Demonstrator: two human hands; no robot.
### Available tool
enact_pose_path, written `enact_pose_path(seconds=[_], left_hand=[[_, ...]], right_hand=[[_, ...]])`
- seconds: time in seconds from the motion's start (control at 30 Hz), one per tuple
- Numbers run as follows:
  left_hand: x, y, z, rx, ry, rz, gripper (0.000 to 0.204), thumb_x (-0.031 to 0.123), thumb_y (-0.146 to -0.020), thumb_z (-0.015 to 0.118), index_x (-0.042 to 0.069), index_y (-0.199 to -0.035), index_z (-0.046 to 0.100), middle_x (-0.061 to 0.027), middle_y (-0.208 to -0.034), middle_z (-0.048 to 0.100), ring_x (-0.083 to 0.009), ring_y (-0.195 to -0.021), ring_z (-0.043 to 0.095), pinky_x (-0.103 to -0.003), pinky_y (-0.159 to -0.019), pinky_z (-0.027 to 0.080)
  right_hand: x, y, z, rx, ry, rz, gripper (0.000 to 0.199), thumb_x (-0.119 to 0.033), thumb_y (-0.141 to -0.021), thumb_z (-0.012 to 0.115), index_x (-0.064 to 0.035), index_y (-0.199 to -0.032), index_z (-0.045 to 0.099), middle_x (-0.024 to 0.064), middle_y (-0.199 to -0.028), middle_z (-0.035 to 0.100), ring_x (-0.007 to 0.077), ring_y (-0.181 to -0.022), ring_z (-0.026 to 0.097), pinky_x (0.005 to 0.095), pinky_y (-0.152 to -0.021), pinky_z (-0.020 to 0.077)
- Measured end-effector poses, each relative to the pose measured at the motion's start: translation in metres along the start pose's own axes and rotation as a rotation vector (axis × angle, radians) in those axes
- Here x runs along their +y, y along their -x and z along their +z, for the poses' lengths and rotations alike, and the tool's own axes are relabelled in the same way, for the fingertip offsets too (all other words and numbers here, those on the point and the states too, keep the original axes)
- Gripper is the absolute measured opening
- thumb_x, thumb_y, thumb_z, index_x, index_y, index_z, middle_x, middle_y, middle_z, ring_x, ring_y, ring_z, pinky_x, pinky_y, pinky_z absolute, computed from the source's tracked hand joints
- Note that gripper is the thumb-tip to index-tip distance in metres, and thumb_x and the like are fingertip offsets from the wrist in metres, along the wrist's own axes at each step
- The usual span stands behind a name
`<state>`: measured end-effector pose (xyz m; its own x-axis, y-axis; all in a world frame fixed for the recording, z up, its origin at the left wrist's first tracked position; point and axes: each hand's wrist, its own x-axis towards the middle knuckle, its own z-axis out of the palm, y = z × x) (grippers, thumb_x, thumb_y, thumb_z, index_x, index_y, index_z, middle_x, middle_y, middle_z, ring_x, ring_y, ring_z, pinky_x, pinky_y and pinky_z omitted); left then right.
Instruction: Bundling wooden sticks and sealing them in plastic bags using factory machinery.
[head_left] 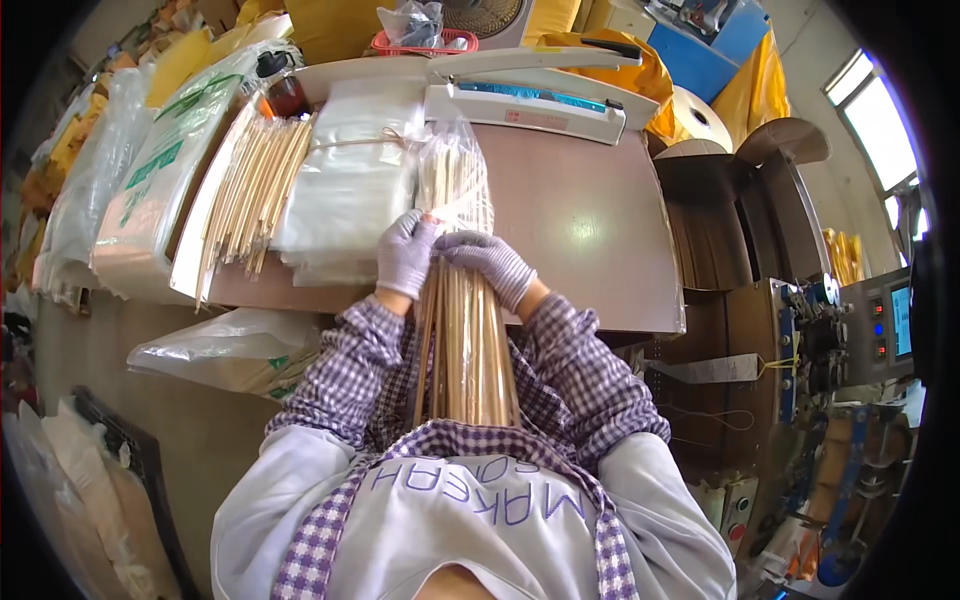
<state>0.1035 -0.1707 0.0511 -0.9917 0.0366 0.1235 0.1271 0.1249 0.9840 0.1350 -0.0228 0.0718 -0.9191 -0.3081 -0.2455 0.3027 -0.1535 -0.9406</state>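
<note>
A long bundle of thin wooden sticks in clear plastic runs from my chest over the table's near edge. Its far end lies in a clear plastic bag on the table. My left hand, in a pale knitted glove, pinches the plastic at the bundle's left side. Across the top of the bundle lies my right hand, gloved alike, its fingers bent and closed on the plastic close to the left fingertips. Just left of the bundle is a stack of clear plastic bags tied with a string.
Loose wooden sticks lie further left, near a dark bottle. A white bag sealer with a raised arm stands at the table's back. Right of the table are an open cardboard box and a machine with a screen.
</note>
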Motion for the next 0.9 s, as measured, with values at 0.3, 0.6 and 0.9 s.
enact_pose_path(seconds=[0.3,0.6,0.9], left_hand=[[0.048,0.130,-0.029,-0.310,-0.216,0.749,0.014,0.002,-0.066,0.068,0.003,-0.077,0.060,-0.0067,-0.062,0.054,-0.0225,-0.055,0.052,-0.030,-0.049,0.040],[0.004,0.127,-0.032,-0.100,-0.456,0.413,0.019,0.005,-0.069,0.061,0.003,-0.085,0.051,-0.0115,-0.071,0.053,-0.0302,-0.064,0.053,-0.036,-0.057,0.044],[0.214,-0.049,-0.008,-0.067,-0.361,0.836,0.017,0.022,-0.080,0.057,0.006,-0.083,0.061,-0.0104,-0.066,0.057,-0.0177,-0.057,0.055,-0.029,-0.055,0.045]], right_hand=[[0.057,0.156,0.007,0.113,0.199,-0.027,0.040,-0.003,-0.083,0.045,0.0022,-0.122,0.040,0.0146,-0.124,0.044,0.0207,-0.107,0.048,0.0287,-0.087,0.0399],[0.082,0.109,-0.007,0.501,0.964,-0.167,0.044,-0.005,-0.076,0.059,-0.0082,-0.117,0.044,0.0149,-0.087,0.060,0.0269,-0.078,0.060,0.0328,-0.067,0.0491],[-0.188,0.007,-0.161,0.494,2.239,-0.778,0.019,-0.015,-0.077,0.053,-0.0110,-0.092,0.063,-0.0004,-0.081,0.063,0.0176,-0.069,0.060,0.0284,-0.059,0.0473]])
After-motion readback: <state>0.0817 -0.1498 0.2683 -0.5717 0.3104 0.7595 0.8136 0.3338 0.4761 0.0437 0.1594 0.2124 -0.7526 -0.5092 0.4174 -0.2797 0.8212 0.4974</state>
